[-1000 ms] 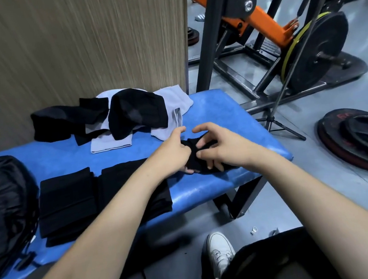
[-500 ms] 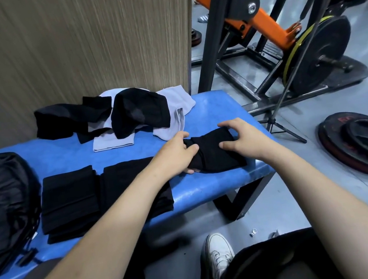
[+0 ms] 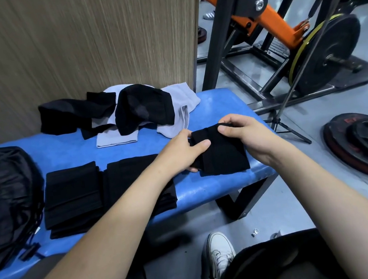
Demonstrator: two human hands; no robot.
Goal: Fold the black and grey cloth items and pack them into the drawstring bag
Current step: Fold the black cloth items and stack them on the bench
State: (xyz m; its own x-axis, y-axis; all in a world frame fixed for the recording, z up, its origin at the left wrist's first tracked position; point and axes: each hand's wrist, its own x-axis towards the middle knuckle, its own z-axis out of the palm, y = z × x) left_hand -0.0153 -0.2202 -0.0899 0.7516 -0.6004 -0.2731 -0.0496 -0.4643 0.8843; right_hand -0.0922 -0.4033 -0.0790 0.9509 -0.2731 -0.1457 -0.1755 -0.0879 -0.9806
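Pinching the folded black cloth (image 3: 221,151) between them, left hand (image 3: 183,150) and right hand (image 3: 243,131) must carry it leftward to the folded stack (image 3: 73,197).

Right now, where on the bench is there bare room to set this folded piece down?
Bare blue bench lies beyond the right hand, and between the heap and the folded stacks. Crowded: the bag end and around the left hand.

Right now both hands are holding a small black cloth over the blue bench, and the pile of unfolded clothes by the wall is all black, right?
Not quite. The head view shows the pile holds light grey pieces among the black ones. The rest stands: left hand and right hand hold the black cloth over the blue bench.
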